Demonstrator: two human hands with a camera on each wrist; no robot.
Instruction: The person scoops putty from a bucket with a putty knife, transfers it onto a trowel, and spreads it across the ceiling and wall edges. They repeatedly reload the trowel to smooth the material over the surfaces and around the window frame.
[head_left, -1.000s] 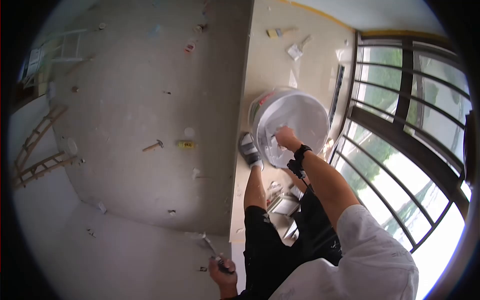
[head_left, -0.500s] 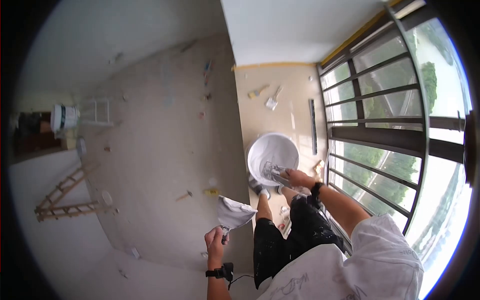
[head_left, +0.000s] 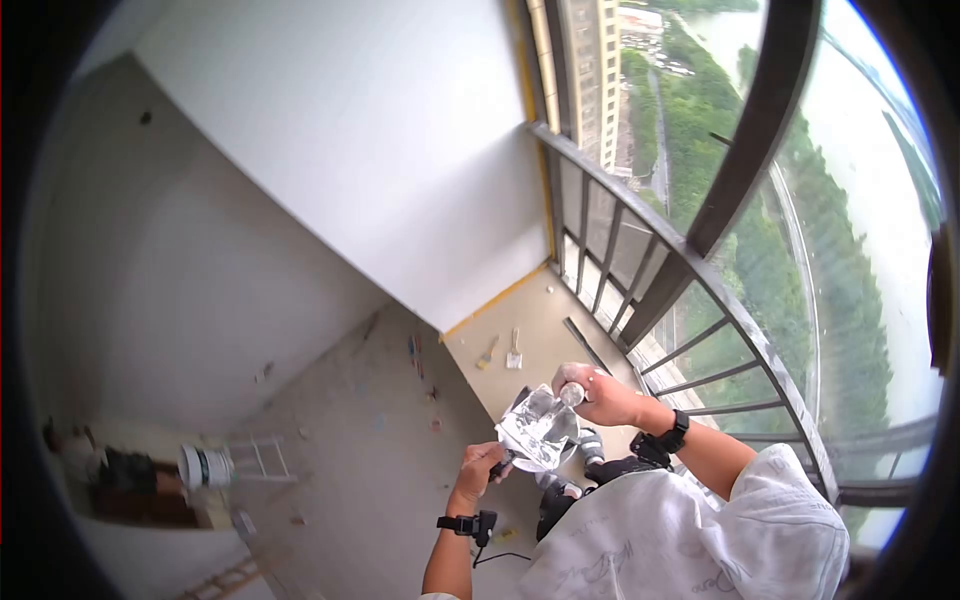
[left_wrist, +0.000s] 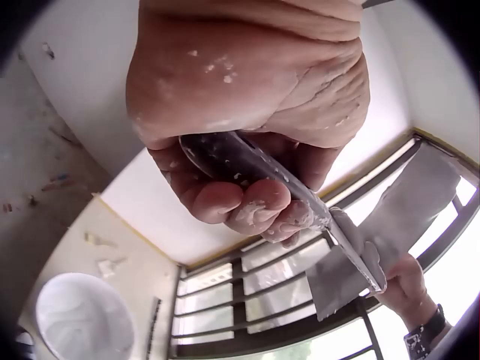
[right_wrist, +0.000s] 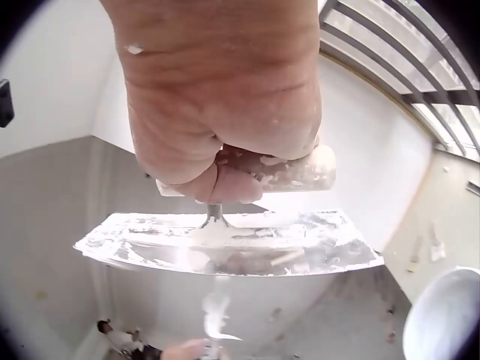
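Note:
My left hand (head_left: 480, 472) grips the dark handle (left_wrist: 217, 154) of a putty knife, whose blade (left_wrist: 354, 259) shows nearly edge-on in the left wrist view with white putty along it. My right hand (head_left: 597, 393) holds a plastering trowel by its pale round handle (right_wrist: 300, 172). The trowel's wide metal blade (right_wrist: 232, 251) is streaked with white putty. Both tools are held close together in front of the body, the blades overlapping in the head view. Below stands a white bucket (left_wrist: 112, 292) with putty inside, mostly hidden by the tools in the head view.
Two brushes (head_left: 514, 350) lie on the ledge floor beyond the bucket. Railings and windows (head_left: 690, 270) run along the right. At the far left are another bucket (head_left: 205, 466), a white ladder (head_left: 262, 458) and a person (head_left: 80, 455). A wooden ladder (head_left: 225, 580) lies lower left.
My right hand has lifted the trowel out of the bucket and brought it over to the putty knife. My left hand has moved right, and the head view has tilted up towards the window.

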